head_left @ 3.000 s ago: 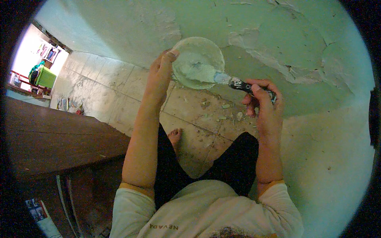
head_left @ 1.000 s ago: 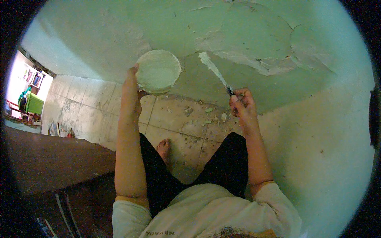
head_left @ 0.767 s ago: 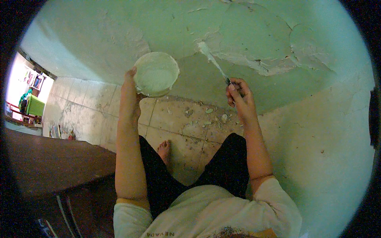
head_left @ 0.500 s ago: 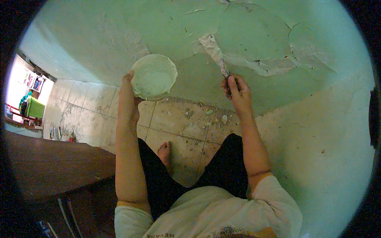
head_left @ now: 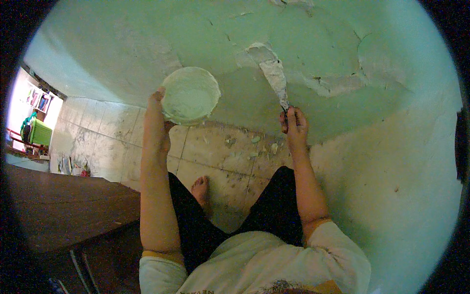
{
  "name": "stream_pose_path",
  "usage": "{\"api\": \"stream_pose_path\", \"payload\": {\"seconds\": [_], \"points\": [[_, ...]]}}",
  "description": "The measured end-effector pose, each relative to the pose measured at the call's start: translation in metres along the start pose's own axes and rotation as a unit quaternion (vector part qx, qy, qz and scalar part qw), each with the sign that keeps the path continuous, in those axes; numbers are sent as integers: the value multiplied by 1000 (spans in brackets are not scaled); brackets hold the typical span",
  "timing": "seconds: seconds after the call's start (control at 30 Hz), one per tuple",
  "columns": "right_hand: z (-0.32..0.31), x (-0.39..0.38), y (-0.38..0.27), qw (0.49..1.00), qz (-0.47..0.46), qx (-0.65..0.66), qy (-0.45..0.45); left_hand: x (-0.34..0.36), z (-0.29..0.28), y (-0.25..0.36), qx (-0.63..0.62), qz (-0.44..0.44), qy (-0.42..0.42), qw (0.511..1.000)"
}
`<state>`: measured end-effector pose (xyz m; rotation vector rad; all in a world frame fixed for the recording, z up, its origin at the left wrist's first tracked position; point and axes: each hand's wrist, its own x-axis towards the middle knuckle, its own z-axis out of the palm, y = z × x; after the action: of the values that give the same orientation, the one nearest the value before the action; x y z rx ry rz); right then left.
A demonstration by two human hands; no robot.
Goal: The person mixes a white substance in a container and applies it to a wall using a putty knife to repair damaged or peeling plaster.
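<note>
One person in a pale shirt (head_left: 264, 252) is working beside one dark wooden table (head_left: 73, 203), one bare foot (head_left: 200, 191) showing on the tiled floor (head_left: 215, 169). The left hand (head_left: 159, 111) is gripping one round tub (head_left: 190, 121) of pale paste (head_left: 191, 95), thumb at the rim, the other fingers mostly hiding. The right hand (head_left: 295, 125) is closing its fingers on the handle of one putty knife (head_left: 275, 78), whose coated blade is angling up at one peeling green wall (head_left: 318, 29); whether it is touching, I can't tell. Small flakes (head_left: 255, 139) are littering the floor, too many to count. Farthest off, one green crate (head_left: 40, 132) is standing at left. Compared with half a second ago, the blade is sitting nearer the person, and a whitish patch (head_left: 262, 49) is showing above its tip.
</note>
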<state>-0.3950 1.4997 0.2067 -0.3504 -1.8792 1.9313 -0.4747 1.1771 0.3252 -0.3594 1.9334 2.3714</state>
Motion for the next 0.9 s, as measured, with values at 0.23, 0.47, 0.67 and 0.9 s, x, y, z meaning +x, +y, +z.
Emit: {"api": "stream_pose_path", "payload": {"seconds": [0.23, 0.47, 0.67, 0.9], "points": [[31, 32, -29, 999, -26, -10, -42, -5, 8, 4, 11, 1, 14, 1000], [31, 26, 14, 997, 29, 73, -6, -7, 7, 1, 10, 16, -5, 1000], [21, -2, 29, 996, 53, 65, -22, -7, 2, 3, 2, 6, -1, 1000], [61, 26, -16, 993, 7, 113, -16, -9, 3, 0, 8, 27, 0, 1000]]}}
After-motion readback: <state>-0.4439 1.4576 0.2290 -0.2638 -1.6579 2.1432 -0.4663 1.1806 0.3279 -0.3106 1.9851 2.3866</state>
